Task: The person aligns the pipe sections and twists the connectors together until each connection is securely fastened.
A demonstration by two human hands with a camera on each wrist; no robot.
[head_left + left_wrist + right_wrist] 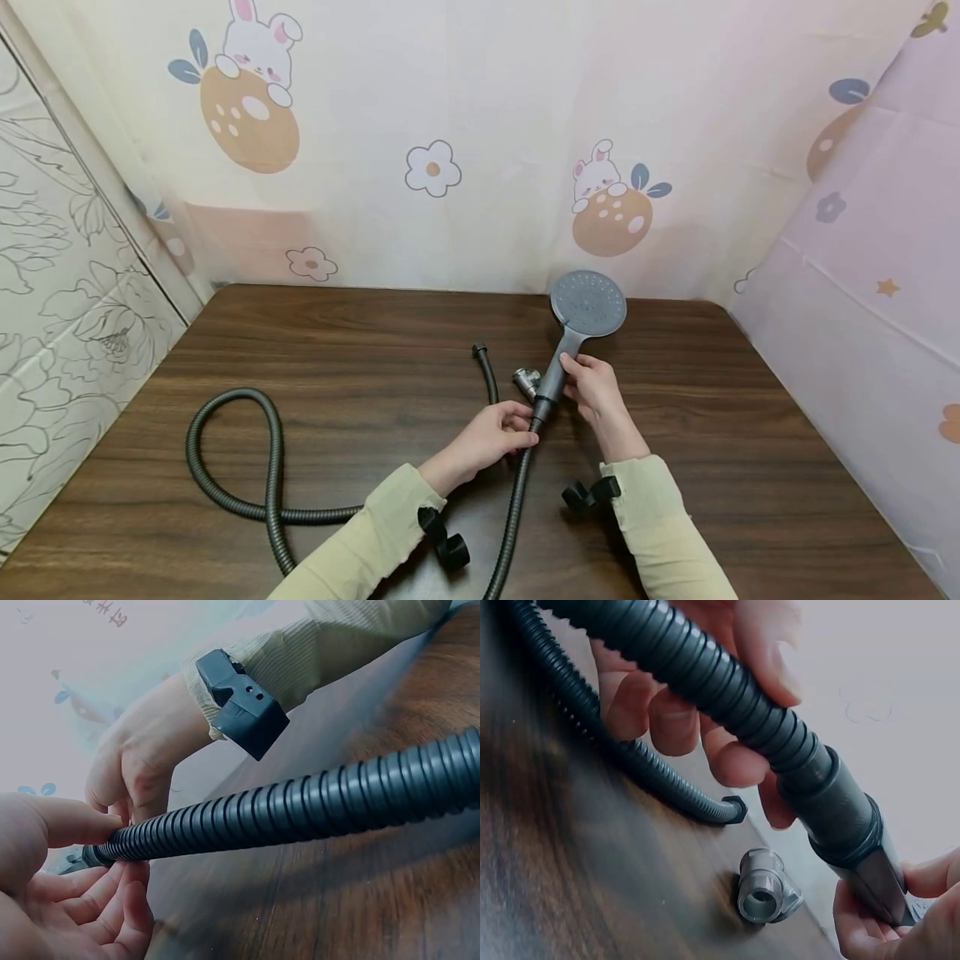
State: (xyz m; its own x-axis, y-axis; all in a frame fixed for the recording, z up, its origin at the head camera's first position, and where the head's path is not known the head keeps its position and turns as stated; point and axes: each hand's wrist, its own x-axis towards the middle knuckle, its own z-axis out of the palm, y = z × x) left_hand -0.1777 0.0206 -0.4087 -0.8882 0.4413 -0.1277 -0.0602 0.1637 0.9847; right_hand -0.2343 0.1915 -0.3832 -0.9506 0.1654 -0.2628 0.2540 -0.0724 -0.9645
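A grey shower head (588, 304) with a round spray face is joined at its handle's lower end to a dark ribbed hose (513, 508). My right hand (597, 393) grips the handle from the right side. Just below the joint, my left hand (491, 433) pinches the hose between thumb and fingers. The connector (844, 810) between hose and handle shows close up in the right wrist view. A small metal fitting (765, 889) lies on the table behind the hands, near the hose's loose end (731, 810).
The hose's slack makes a loop (193, 450) on the left of the brown wooden table (750, 467). Patterned curtains (502, 100) stand along the back and both sides. A black mount (588, 494) sits on each sleeve cuff.
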